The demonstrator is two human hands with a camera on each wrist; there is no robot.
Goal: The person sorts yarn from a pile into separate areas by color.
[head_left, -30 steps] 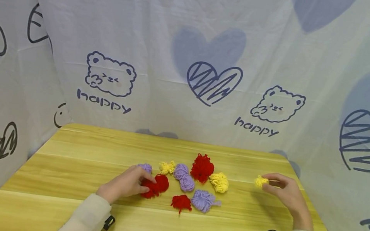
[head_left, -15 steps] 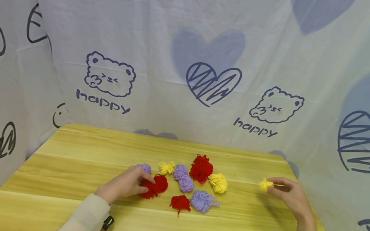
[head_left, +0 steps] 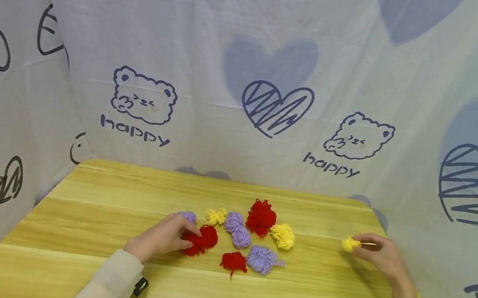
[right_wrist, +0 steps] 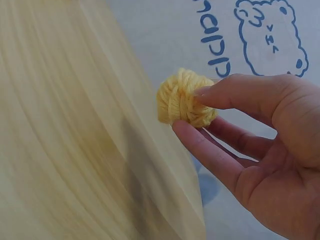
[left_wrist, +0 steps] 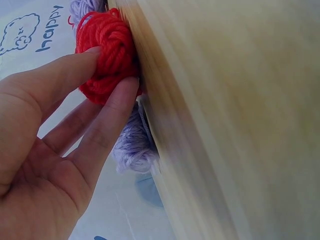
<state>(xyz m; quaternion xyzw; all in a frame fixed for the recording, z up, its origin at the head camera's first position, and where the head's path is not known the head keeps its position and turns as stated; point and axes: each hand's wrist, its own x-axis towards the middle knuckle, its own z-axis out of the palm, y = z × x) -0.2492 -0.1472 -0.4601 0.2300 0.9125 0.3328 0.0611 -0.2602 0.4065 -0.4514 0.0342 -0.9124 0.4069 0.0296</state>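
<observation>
On the left side of the group of yarn, my left hand (head_left: 169,234) pinches a red yarn ball (head_left: 195,245) between thumb and fingers. The left wrist view shows that hand (left_wrist: 60,150) with the red yarn ball (left_wrist: 112,55) low against the table. A purple yarn ball (left_wrist: 134,147) lies just beyond its fingers. Off to the right, my right hand (head_left: 383,258) holds a small yellow yarn ball (head_left: 350,243) above the table. Thumb and fingertips of the right hand (right_wrist: 260,145) grip the yellow yarn ball (right_wrist: 182,100) in the right wrist view.
Several loose yarn balls lie mid-table (head_left: 88,230): a large red one (head_left: 261,217), a yellow one (head_left: 283,236), a lilac one with a tail (head_left: 262,259), a small red bundle (head_left: 233,261) and a small yellow bundle (head_left: 215,216). Printed cloth (head_left: 204,134) hangs behind.
My right hand has drifted rightward and nearer to me, carrying the yellow yarn ball. The left hand stays in place on the red yarn ball, and the other yarn has not moved.
</observation>
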